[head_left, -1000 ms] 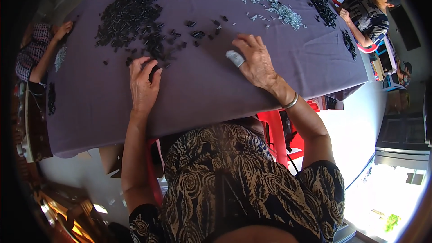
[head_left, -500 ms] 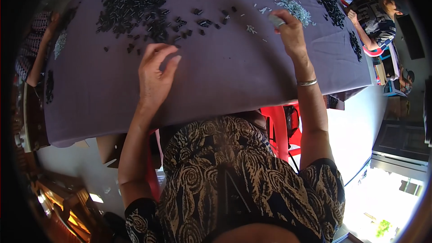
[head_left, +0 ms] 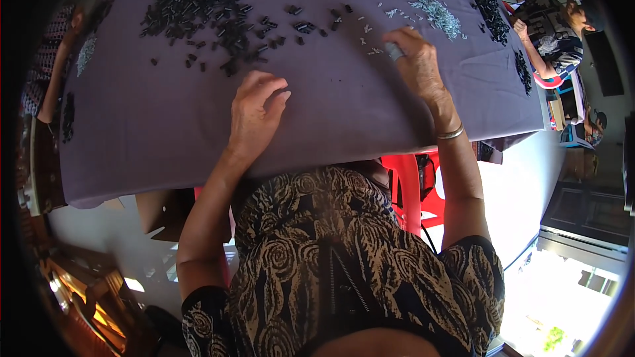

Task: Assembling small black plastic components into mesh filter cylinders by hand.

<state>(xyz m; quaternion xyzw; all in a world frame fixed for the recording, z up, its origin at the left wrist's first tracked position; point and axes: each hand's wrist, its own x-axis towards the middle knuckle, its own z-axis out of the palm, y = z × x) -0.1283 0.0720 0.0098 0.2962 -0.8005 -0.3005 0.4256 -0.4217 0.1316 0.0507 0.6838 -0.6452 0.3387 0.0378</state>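
Note:
My left hand (head_left: 259, 111) is above the near part of the purple-grey tablecloth. Its fingers are curled in and the thumb lies close to the index finger; whatever they may hold is too small to see. My right hand (head_left: 421, 69), with a bracelet at the wrist, is closed on a small pale grey piece (head_left: 395, 51) at its fingertips. Just beyond it lie a few loose pale slivers (head_left: 376, 51). A large heap of short black cylinders (head_left: 195, 3) sits at the far left, and stray black cylinders (head_left: 304, 27) are scattered toward the middle.
A pile of pale small pieces (head_left: 433, 13) lies at the far right, with another black heap (head_left: 488, 6) beyond it. The tablecloth (head_left: 152, 125) ends close in front of me. A person (head_left: 552, 33) sits at the right side, and another person's arm (head_left: 56, 86) shows at left.
My left hand has moved right and nearer, away from the black cylinders, and its thumb and index finger have drawn together. My right hand has come nearer with the pale grey piece.

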